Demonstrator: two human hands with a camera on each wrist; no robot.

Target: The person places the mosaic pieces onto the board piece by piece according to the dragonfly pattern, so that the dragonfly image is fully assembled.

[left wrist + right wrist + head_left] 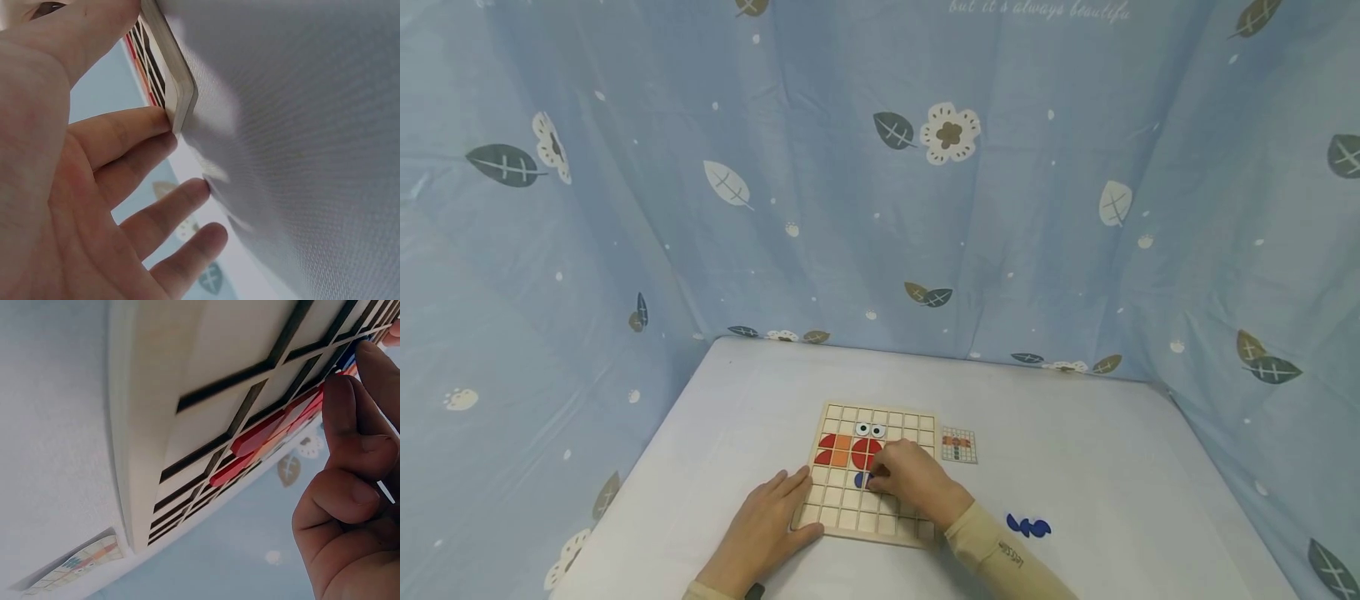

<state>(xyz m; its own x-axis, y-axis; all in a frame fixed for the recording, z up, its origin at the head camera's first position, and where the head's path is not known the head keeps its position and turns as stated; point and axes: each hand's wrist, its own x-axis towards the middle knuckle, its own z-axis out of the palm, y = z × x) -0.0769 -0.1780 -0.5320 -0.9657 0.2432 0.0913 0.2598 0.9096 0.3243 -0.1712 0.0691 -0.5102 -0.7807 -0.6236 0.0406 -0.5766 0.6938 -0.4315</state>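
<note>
A wooden grid board lies on the white table. It holds red curved pieces, an orange square and two eye pieces near its top. My left hand rests flat on the board's near left edge with straight fingers touching the board rim. My right hand sits over the board's middle and pinches a blue piece just below the red ones. In the right wrist view the index finger reaches the blue piece, with the other fingers curled.
A small pattern card lies right of the board. Loose blue pieces lie on the table by my right forearm. A blue leaf-print cloth hangs around the table on three sides.
</note>
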